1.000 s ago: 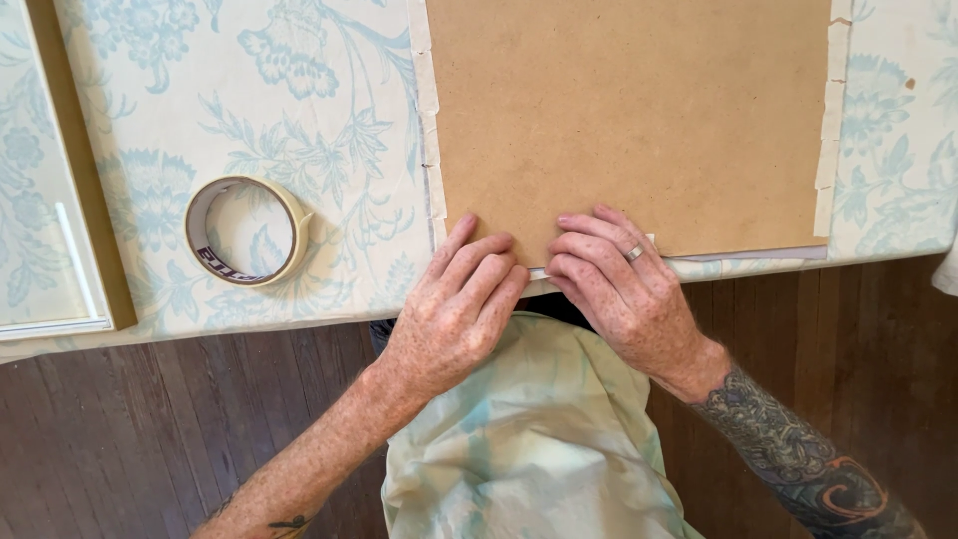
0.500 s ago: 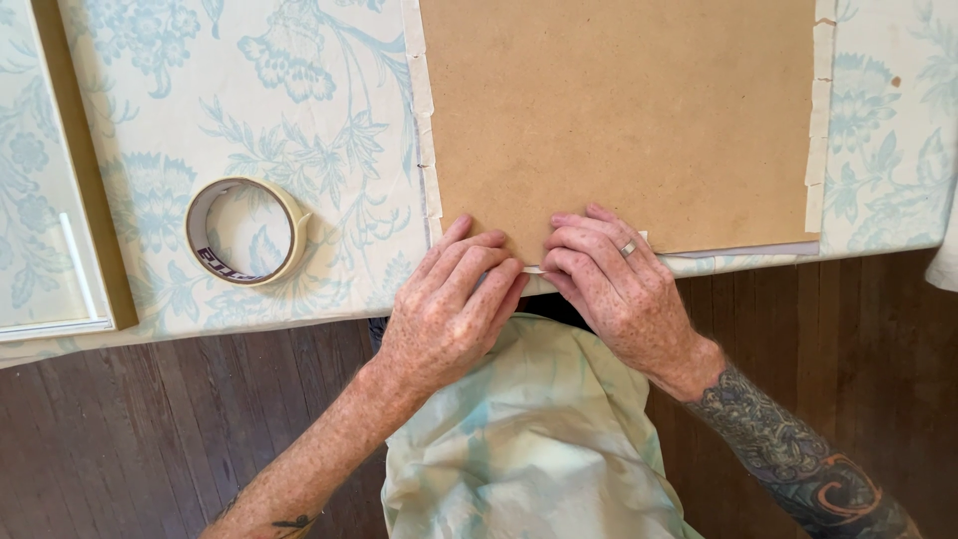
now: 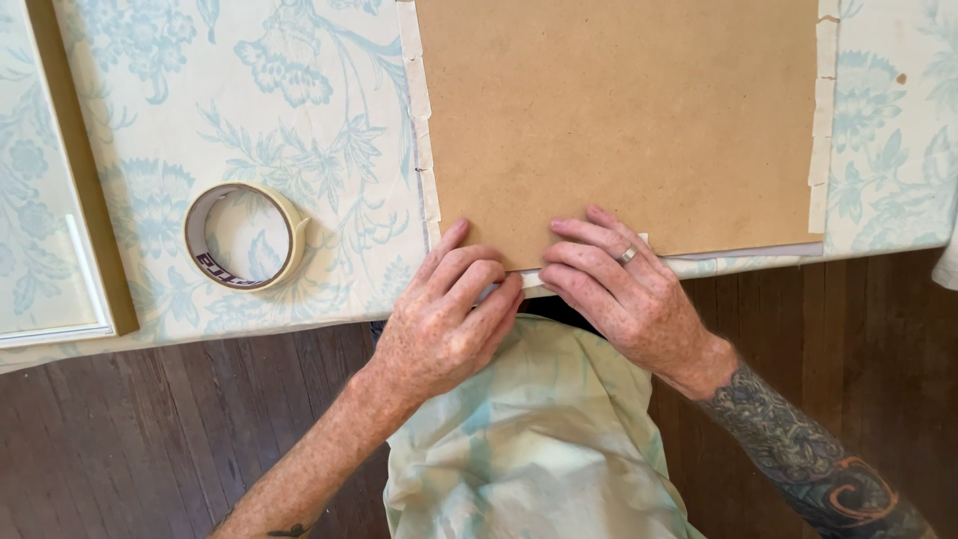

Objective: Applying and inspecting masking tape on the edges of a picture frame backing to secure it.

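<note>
Still pressing, both hands [image 3: 449, 319] [image 3: 619, 289] seemingly stay on the board [image 3: 619, 110] edge

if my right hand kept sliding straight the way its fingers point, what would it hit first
The right hand points up and to the left, fingertips already on the near edge of the brown board. Going on, it would just cross bare board; the taped left edge looks next, though height is unclear.
</note>
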